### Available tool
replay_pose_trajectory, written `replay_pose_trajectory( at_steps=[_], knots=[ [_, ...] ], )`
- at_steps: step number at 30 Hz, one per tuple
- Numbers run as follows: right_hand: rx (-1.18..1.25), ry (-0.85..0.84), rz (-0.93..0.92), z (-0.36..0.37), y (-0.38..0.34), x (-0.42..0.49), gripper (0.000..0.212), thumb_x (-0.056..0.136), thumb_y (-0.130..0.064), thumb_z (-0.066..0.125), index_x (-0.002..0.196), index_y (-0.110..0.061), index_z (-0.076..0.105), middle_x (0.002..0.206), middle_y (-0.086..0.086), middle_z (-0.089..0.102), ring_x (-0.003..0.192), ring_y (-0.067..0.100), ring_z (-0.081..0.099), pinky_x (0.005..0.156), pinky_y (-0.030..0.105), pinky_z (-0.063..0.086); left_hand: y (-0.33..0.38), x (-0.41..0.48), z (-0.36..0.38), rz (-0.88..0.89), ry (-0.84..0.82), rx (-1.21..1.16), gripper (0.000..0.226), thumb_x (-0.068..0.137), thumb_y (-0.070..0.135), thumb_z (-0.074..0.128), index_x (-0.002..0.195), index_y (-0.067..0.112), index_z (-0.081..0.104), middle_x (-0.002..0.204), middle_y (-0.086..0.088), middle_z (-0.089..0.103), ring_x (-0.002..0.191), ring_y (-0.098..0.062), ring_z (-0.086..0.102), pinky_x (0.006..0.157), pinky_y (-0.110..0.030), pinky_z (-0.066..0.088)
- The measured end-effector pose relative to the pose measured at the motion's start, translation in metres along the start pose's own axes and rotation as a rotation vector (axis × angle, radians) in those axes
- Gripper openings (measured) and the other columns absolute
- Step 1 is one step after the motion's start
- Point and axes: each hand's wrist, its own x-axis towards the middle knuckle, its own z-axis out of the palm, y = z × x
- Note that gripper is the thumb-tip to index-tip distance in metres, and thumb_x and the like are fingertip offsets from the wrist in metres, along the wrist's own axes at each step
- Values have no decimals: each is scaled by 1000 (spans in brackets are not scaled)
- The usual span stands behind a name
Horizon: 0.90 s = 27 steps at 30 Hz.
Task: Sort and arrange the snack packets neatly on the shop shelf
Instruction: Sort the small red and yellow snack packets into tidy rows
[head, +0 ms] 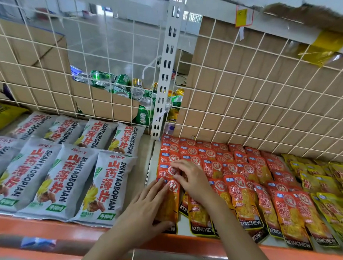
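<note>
Red-orange snack packets (pixel 248 177) lie in overlapping rows on the right half of the shelf. My left hand (pixel 144 204) lies flat with straight fingers on the front packet of the leftmost column (pixel 171 203), thumb at its lower edge. My right hand (pixel 190 179) rests on the packets just behind, its curled fingertips pinching the top edge of a red packet (pixel 173 169). Yellow packets (pixel 320 179) fill the far right. Large grey-white snack bags (pixel 71 177) lie in two rows on the left half.
A white wire grid (pixel 245 93) backed with cardboard closes the rear of the shelf. A white slotted upright (pixel 166 71) divides the two halves. Green and yellow drink cans (pixel 129 87) lie behind the grid. An orange shelf lip (pixel 46 228) runs along the front.
</note>
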Motion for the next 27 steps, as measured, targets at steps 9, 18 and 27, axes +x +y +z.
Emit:
replay_pose_trajectory(
  at_steps=[9,18,27],
  knots=[
    [-7,7,-7,2,2,-1,36,93,-27,52,129,-26,52,133,-12,50,126,4,40,107,33,19,3,2,-1,-38,-11,2,102,47,85,-2,133,37,-29,145,17,-34,128,1,-32,104,-22,-15],
    [50,100,43,1,3,1,35,95,-30,49,129,-23,52,131,-8,51,122,8,44,108,37,32,0,18,-3,-105,145,-193,89,75,79,10,148,32,-6,152,18,-14,140,-2,-11,114,-26,3],
    [-128,-37,92,-6,10,28,48,96,-36,45,141,-24,36,146,-7,38,136,10,29,113,35,18,-13,98,-26,-185,316,-492,53,96,18,47,145,14,28,149,-3,30,136,-17,29,107,-28,26]
  ],
)
